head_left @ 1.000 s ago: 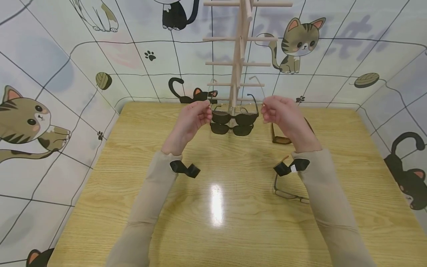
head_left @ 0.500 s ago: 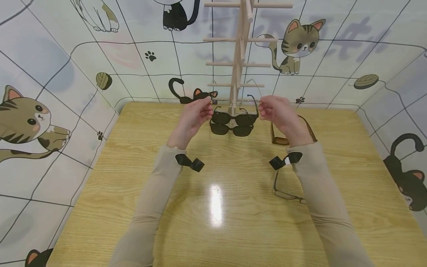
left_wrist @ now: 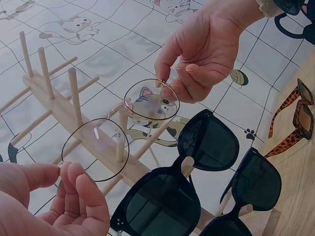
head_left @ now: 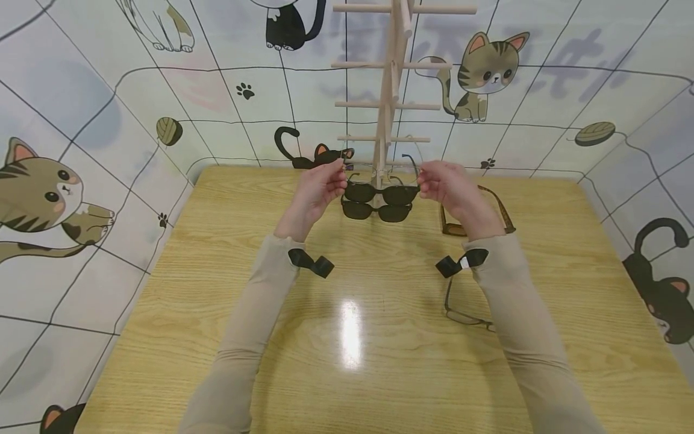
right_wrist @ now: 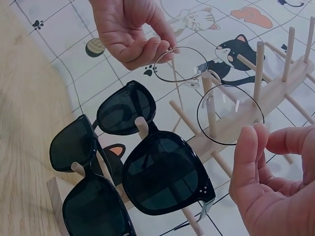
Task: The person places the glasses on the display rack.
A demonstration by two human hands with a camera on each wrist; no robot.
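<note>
A pair of round, thin-rimmed glasses (left_wrist: 96,150) with clear lenses is held at its two sides by both hands. My left hand (head_left: 320,190) pinches one hinge end between thumb and fingers, and my right hand (right_wrist: 280,179) pinches the other. The bridge is right by the tip of a peg on a wooden display stand (head_left: 386,96). Just below, two pairs of dark sunglasses hang on the stand, the upper black sunglasses (head_left: 399,194) over the lower black sunglasses (head_left: 394,213). In the head view the thin rims barely show between the hands.
Tortoiseshell sunglasses (head_left: 454,229) lie on the wooden table (head_left: 303,361) behind my right wrist. Nearer, a pair of thin-framed glasses (head_left: 468,317) is partly covered by the right sleeve. Bare pegs (head_left: 417,106) stick out from the stand above, with a cat-print backdrop behind.
Both hands have shifted slightly inward, carrying the thin-rimmed glasses a little farther back toward the stand. The sunglasses on the stand have stayed in place.
</note>
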